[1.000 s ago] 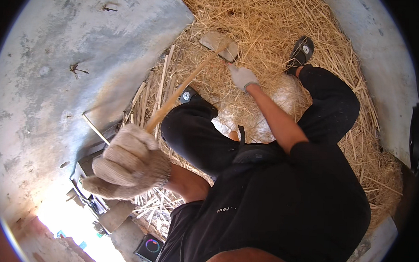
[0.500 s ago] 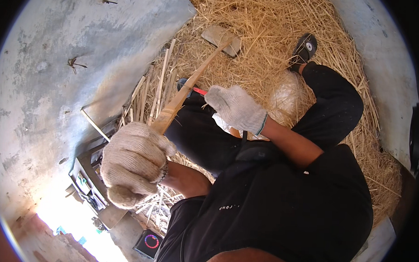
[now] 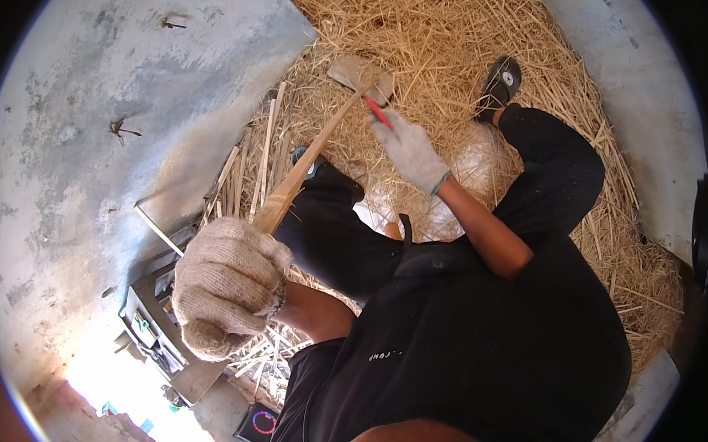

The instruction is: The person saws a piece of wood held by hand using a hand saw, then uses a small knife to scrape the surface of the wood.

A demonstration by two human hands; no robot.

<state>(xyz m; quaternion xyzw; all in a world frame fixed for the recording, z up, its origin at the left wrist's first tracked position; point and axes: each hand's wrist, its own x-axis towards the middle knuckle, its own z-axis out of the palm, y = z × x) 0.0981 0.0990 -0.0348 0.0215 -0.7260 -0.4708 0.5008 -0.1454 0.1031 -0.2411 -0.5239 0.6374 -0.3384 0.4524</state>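
Observation:
My left hand (image 3: 229,283), in a knitted beige work glove, is closed around the near end of a long tapering wooden strip (image 3: 297,172). From there the strip slants away to the upper right, its thin far end over a flat stone slab (image 3: 350,70). My right hand (image 3: 412,154), also gloved, is closed on a slim red tool (image 3: 377,113). The red part points up and left beside the strip's thin end. Its working end is too small to make out, and I cannot tell whether it touches the strip.
Pale shavings (image 3: 446,37) cover the floor around my legs. Several long sticks (image 3: 270,136) lean along the left wall (image 3: 86,79). A wooden shelf (image 3: 157,323) stands at the lower left, near a dark device (image 3: 259,424) with a coloured ring. A whitish bundle (image 3: 477,163) lies between my legs.
My right hand has moved away from me along the strip, carrying the red tool from its middle toward its thin far end. My left hand stays nearly in place, still holding the strip.

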